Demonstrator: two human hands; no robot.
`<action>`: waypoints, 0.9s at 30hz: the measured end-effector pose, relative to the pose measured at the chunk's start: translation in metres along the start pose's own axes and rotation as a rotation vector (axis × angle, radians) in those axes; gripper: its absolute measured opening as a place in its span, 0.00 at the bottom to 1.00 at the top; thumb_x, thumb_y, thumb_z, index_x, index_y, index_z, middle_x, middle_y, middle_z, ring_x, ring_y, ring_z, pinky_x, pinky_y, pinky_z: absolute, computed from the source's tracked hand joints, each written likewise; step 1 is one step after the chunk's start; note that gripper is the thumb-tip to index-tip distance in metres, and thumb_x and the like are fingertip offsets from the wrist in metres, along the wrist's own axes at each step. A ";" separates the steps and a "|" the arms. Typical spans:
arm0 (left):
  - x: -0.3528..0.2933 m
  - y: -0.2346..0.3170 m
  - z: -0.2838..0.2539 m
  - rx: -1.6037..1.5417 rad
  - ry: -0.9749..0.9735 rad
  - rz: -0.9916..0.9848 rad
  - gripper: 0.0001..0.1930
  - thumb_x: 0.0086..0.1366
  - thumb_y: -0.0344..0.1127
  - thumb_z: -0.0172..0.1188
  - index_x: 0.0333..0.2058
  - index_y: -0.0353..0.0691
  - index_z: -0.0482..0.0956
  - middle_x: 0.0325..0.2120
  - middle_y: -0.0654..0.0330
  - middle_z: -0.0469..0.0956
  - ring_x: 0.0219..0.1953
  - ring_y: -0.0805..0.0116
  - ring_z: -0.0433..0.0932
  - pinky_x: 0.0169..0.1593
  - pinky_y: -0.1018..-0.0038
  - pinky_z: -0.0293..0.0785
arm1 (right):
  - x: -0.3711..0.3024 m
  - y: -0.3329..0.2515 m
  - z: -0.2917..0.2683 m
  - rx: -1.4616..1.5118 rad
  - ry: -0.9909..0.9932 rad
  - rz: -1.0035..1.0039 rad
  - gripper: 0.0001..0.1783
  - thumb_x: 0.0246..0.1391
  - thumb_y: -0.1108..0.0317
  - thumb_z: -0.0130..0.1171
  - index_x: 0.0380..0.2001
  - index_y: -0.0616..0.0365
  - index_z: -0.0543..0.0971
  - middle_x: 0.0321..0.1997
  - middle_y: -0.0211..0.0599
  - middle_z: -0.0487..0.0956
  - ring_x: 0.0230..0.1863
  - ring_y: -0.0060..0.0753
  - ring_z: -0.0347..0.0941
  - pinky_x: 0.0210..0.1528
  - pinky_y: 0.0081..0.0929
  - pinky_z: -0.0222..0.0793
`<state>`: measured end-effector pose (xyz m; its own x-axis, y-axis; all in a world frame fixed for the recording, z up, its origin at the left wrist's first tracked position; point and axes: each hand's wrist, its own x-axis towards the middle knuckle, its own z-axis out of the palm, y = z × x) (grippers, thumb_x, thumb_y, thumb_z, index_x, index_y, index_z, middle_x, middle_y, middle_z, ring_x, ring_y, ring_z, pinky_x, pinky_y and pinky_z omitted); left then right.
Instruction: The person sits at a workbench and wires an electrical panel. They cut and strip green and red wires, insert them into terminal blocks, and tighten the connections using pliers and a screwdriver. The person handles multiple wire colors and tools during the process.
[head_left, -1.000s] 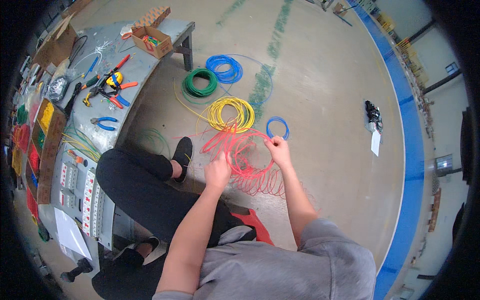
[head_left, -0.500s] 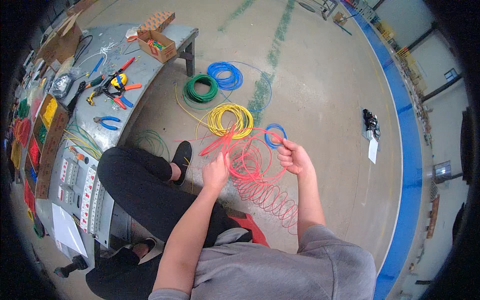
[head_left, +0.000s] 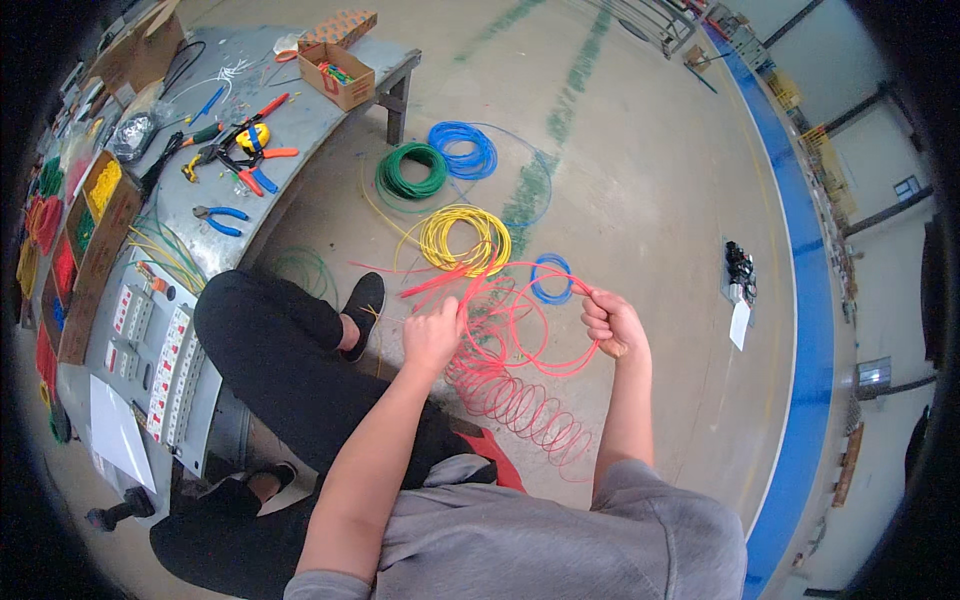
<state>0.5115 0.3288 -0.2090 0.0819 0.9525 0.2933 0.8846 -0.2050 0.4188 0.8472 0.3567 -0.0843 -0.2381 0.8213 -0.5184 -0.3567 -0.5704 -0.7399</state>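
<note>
Both my hands hold a coil of red wire (head_left: 545, 366) up in front of me. My left hand (head_left: 434, 335) is closed round the strands on its near left side. My right hand (head_left: 614, 324) grips the loops at the right end in a closed fist. Between the hands hang several wide loops, and a looser spiral of the same wire trails down toward my lap. Beyond them on the floor lie a yellow wire coil (head_left: 428, 240), a green wire coil (head_left: 411, 172), a large blue wire coil (head_left: 462, 152) and a small blue wire coil (head_left: 552, 297).
The workbench (head_left: 290, 160) on my left bears pliers (head_left: 222, 218), other hand tools, an open cardboard box (head_left: 345, 92) and a panel with breakers (head_left: 170, 375). My bent leg (head_left: 300, 370) lies beside it. A black object with white paper (head_left: 739, 270) is on the floor at right.
My right hand has moved slightly right and down, spreading the red loops wider. My left hand stays closed on the wire. The whole view has shifted a little.
</note>
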 end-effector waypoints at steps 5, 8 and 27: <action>0.004 0.004 -0.008 -0.037 -0.002 -0.022 0.12 0.71 0.46 0.62 0.35 0.46 0.74 0.19 0.54 0.83 0.22 0.49 0.85 0.26 0.53 0.79 | 0.015 0.022 0.006 -0.506 0.350 0.026 0.16 0.78 0.64 0.44 0.57 0.58 0.77 0.22 0.18 0.58 0.18 0.15 0.50 0.16 0.20 0.49; 0.004 0.003 -0.010 -0.038 -0.004 -0.003 0.13 0.71 0.47 0.62 0.34 0.46 0.75 0.18 0.52 0.82 0.21 0.49 0.84 0.27 0.53 0.79 | 0.023 0.032 0.004 -0.700 0.438 0.056 0.15 0.78 0.62 0.44 0.55 0.55 0.77 0.22 0.18 0.61 0.17 0.15 0.53 0.15 0.22 0.50; 0.001 -0.007 0.008 -0.015 -0.028 0.005 0.12 0.72 0.47 0.58 0.35 0.46 0.75 0.21 0.51 0.83 0.24 0.46 0.85 0.28 0.50 0.80 | 0.024 0.093 0.047 0.801 0.104 0.097 0.17 0.79 0.64 0.43 0.59 0.63 0.72 0.25 0.22 0.58 0.21 0.16 0.51 0.17 0.15 0.47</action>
<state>0.5092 0.3329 -0.2187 0.0996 0.9574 0.2710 0.8773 -0.2130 0.4300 0.7653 0.3238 -0.1455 -0.2297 0.7411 -0.6309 -0.8863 -0.4272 -0.1791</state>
